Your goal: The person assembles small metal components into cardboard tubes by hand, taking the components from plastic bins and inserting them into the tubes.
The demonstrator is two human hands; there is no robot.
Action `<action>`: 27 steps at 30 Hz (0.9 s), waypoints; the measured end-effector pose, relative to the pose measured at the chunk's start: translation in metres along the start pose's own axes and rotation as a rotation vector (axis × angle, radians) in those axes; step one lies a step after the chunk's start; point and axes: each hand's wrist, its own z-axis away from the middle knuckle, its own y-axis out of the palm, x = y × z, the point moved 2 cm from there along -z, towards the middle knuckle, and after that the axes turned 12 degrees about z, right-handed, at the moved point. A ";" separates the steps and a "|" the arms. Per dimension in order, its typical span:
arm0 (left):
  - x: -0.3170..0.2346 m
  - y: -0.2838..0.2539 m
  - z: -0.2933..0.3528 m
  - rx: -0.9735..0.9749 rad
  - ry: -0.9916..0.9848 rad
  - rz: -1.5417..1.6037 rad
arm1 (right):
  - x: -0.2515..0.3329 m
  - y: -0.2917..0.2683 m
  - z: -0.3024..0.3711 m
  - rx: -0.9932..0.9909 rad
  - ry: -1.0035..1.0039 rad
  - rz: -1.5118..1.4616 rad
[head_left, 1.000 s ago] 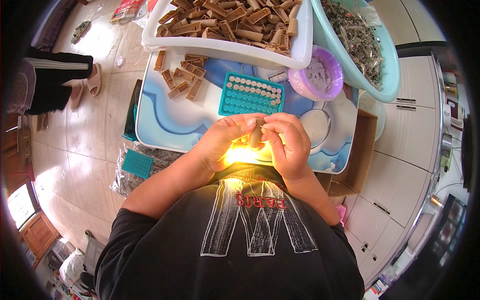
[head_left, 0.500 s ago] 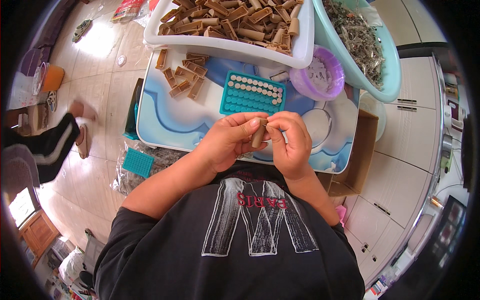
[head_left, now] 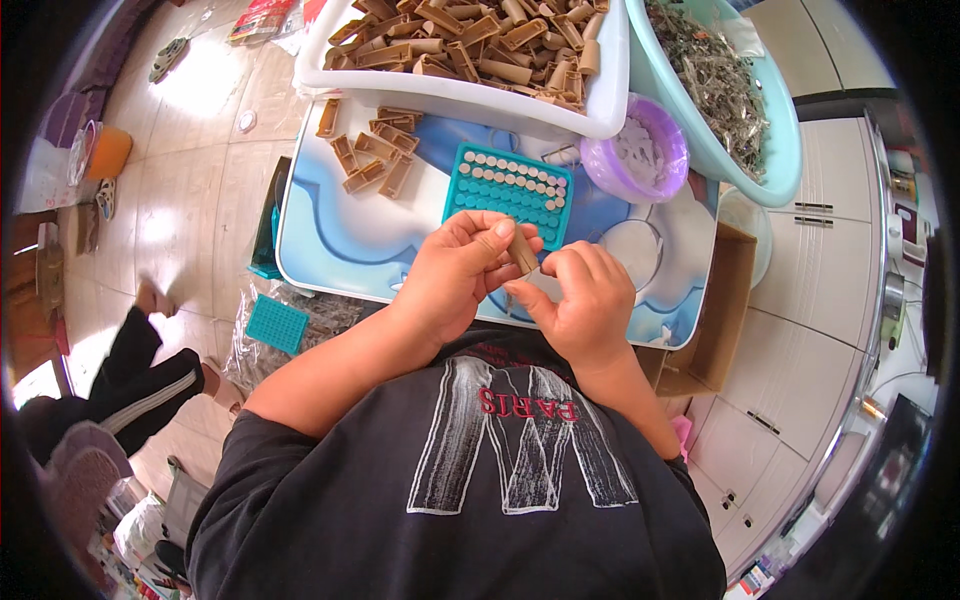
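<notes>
My left hand (head_left: pixel 458 262) pinches a tan, half-round plastic piece (head_left: pixel 521 252) between thumb and fingers, tilted over the near edge of the play-patterned table (head_left: pixel 345 250). Close by its lower end is my right hand (head_left: pixel 585 300), thumb and forefinger apart, the other fingers curled; I see nothing held in it. Just beyond both hands lies a teal grid tray (head_left: pixel 452 200), its far rows and part of its right side filled with small whitish round caps (head_left: pixel 508 167). Several loose tan pieces (head_left: pixel 375 148) lie at the table's far left.
At the back stands a white bin (head_left: pixel 400 88) heaped with tan pieces. A purple bowl (head_left: pixel 597 165) with pale bits and a light-teal tub (head_left: pixel 788 150) of shredded-looking material are right of it. A cardboard box (head_left: pixel 735 290) sits right. Another person's legs (head_left: pixel 150 395) are on the left.
My right hand has come off the tan piece and dropped slightly toward me, its thumb opening. The piece now tilts the other way in my left hand. The other person's legs moved nearer.
</notes>
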 end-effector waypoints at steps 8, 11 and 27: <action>0.008 0.007 0.004 -0.034 -0.003 -0.119 | -0.004 0.016 0.001 -0.088 -0.121 0.022; 0.011 0.008 0.002 -0.039 0.001 -0.130 | -0.009 0.023 0.006 -0.112 -0.122 -0.058; -0.012 -0.034 0.001 0.037 0.436 -0.623 | -0.202 -0.057 0.136 -0.969 1.042 -0.673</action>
